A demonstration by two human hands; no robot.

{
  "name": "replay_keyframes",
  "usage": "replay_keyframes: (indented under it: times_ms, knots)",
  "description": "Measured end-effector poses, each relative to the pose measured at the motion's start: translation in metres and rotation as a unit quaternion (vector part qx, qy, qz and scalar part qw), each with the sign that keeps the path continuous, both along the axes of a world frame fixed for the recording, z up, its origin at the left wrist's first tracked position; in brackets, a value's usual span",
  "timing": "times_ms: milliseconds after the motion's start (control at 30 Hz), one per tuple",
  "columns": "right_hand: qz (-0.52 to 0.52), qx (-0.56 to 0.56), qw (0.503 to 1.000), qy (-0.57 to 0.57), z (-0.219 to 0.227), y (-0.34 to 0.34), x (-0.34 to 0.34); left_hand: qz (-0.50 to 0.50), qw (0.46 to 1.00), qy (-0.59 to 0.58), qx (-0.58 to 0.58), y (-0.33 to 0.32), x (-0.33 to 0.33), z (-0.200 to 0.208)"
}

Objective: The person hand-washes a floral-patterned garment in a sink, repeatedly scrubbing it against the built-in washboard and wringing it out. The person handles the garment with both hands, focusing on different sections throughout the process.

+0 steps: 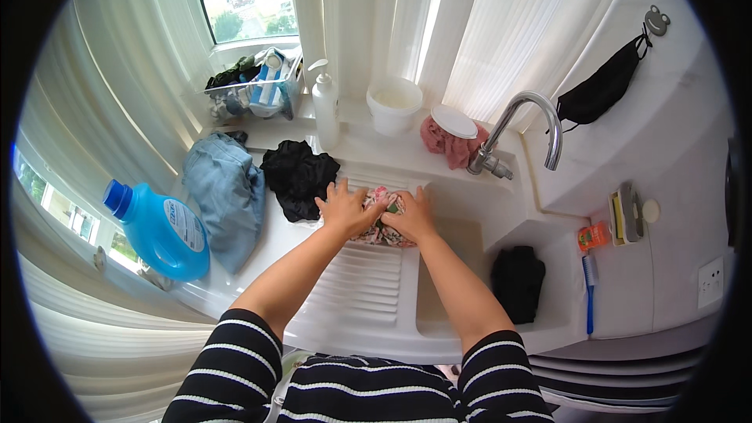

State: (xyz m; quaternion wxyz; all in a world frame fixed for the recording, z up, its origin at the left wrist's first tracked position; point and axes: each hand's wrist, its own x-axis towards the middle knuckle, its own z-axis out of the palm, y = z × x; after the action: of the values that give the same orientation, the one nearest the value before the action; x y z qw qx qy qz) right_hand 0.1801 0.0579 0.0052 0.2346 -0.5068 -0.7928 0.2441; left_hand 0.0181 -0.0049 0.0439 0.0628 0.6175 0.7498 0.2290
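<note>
A bunched floral cloth (pixel 384 233) in pink, white and green lies at the upper right part of the ridged washboard (pixel 364 286), beside the sink basin (pixel 446 317). My left hand (pixel 348 211) grips its left side, thumb pressed over the top and fingers partly spread. From the right, my right hand (pixel 413 218) holds the same cloth, its thumb pointing in toward the left one. Folds of fabric hide some of the fingertips. Just left of my left hand is a crumpled black cloth (pixel 300 180); beyond that lies a light blue garment (pixel 225 196).
A blue detergent bottle (pixel 160 231) stands far left. Along the back are a clear bin (pixel 254 94), a white pump bottle (pixel 325 110), a white bucket (pixel 394 106) and a pink cloth (pixel 448 143). The chrome faucet (pixel 540 106) arches over the right side. A dark folded cloth (pixel 518 283) lies right.
</note>
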Motion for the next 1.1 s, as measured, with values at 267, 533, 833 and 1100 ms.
replay_keyframes:
  times_ms: [267,533,833,1100]
  knots:
    - [0.282,0.198,0.934,0.092,-0.002,-0.101,0.049,-0.281,0.945,0.044,0.162,-0.102,0.008,-0.018]
    - [0.091,-0.118,0.988,-0.045,0.007,0.001,0.006,-0.012,0.999,0.033,0.012,-0.004,0.001,-0.016]
    - [0.196,0.253,0.943,0.093,-0.006,-0.073,0.04,-0.271,0.953,0.004,0.137,-0.073,-0.005,-0.03]
    - [0.073,0.159,0.976,0.132,0.016,-0.046,0.017,-0.166,0.969,-0.066,0.169,-0.031,-0.011,-0.022]
